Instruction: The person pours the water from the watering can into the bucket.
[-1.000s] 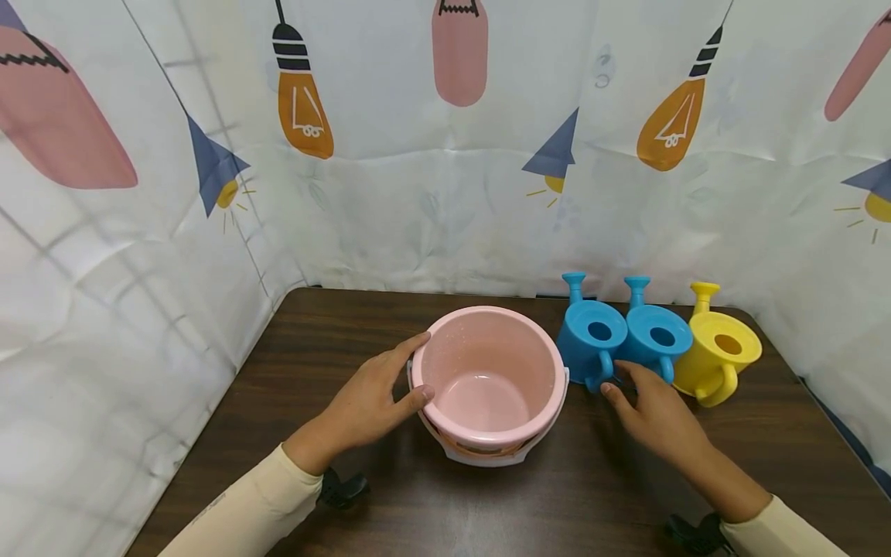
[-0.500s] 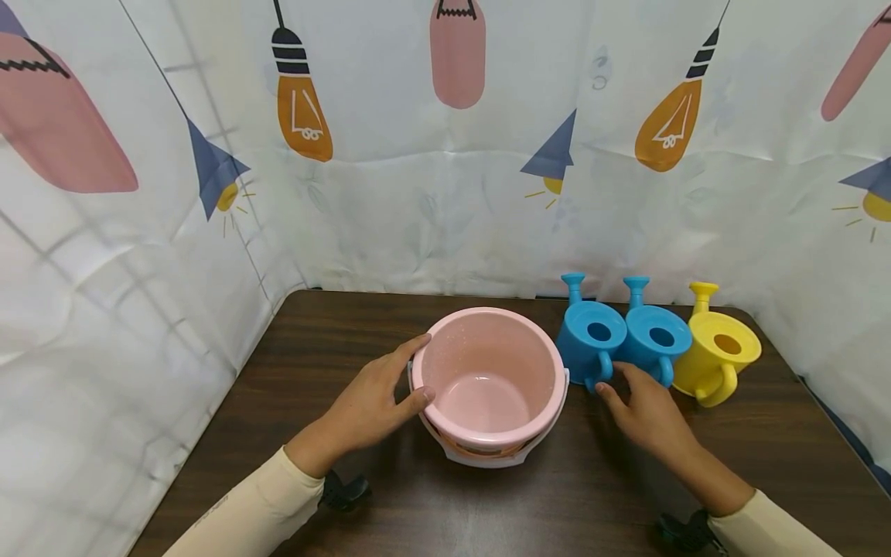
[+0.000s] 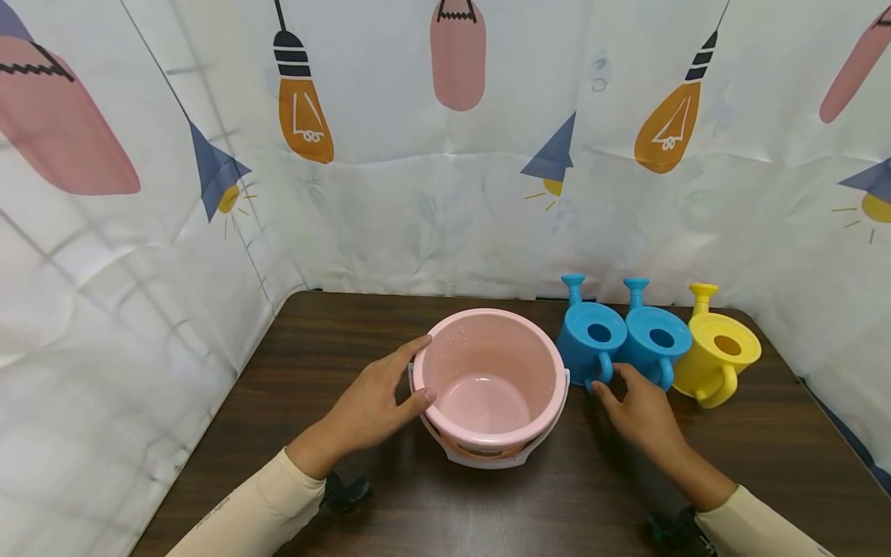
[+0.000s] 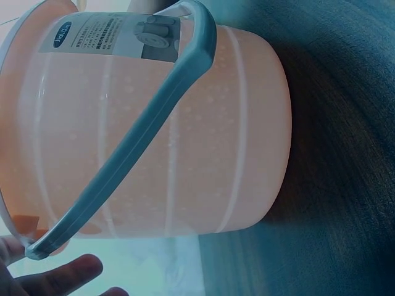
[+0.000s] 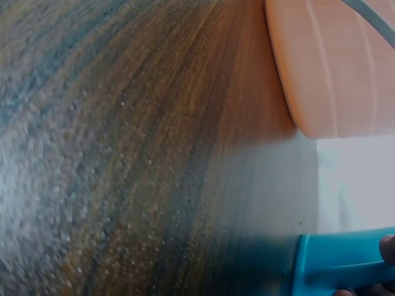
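A pink bucket [image 3: 485,445] with a pale carrying handle [image 4: 148,126] stands upright at mid-table. My left hand [image 3: 372,406] rests at its left rim, thumb and forefinger spread on the edge. In the left wrist view, loosely straight fingers [image 4: 62,277] show beside the bucket's rim. To the right stand two blue watering cans and a yellow watering can [image 3: 717,348] in a row. My right hand [image 3: 643,410] pinches the handle of the left blue watering can [image 3: 581,352]; its other fingers are partly hidden. The second blue watering can [image 3: 650,340] stands against it.
The dark wooden table [image 3: 334,325] ends at a white printed curtain [image 3: 390,216] behind and to the left. The left blue can is close to the bucket's right side.
My right hand has shifted slightly left, its thumb closing in on the left blue watering can's handle. The left hand and the bucket stay in place.
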The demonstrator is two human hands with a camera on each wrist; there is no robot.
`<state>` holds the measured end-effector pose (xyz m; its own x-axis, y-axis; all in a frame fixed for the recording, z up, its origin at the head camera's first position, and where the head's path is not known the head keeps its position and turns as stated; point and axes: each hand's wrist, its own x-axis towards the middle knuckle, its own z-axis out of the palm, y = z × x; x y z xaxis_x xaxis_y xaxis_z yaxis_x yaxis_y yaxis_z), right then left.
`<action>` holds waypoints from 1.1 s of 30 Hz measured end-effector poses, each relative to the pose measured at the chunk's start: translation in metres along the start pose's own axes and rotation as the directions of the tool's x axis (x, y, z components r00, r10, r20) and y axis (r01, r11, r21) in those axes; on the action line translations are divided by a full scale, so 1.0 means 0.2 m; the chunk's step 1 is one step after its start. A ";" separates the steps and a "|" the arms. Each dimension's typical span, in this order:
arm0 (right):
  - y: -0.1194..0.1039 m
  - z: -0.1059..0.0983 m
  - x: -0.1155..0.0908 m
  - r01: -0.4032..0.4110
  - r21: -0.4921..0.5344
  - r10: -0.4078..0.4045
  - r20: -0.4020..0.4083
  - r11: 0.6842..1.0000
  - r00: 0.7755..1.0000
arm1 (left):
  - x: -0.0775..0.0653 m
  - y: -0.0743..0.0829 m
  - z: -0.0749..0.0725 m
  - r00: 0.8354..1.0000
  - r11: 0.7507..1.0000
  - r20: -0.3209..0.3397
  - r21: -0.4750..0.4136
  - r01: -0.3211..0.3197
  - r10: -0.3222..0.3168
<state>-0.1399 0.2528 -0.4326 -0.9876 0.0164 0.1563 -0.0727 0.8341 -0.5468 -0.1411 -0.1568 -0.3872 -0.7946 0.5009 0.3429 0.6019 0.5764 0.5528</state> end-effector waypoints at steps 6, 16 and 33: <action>0.00 0.02 0.00 -0.001 0.028 0.002 -0.022 1.000 1.000 | 0.00 0.00 0.00 1.000 1.000 0.001 -0.003 0.009 -0.009; -0.01 0.04 -0.01 -0.034 0.064 0.037 -0.045 0.997 0.998 | 0.00 -0.01 0.01 1.000 1.000 0.006 -0.003 0.019 -0.019; 0.04 0.06 -0.01 -0.023 0.054 0.032 -0.175 0.998 0.984 | 0.00 0.01 0.00 0.999 0.999 0.013 -0.011 0.030 -0.030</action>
<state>-0.1408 0.2528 -0.4462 -0.9496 0.1397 0.2804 -0.0573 0.8025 -0.5940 -0.1395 -0.1562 -0.3873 -0.8110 0.4922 0.3164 0.5771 0.5837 0.5711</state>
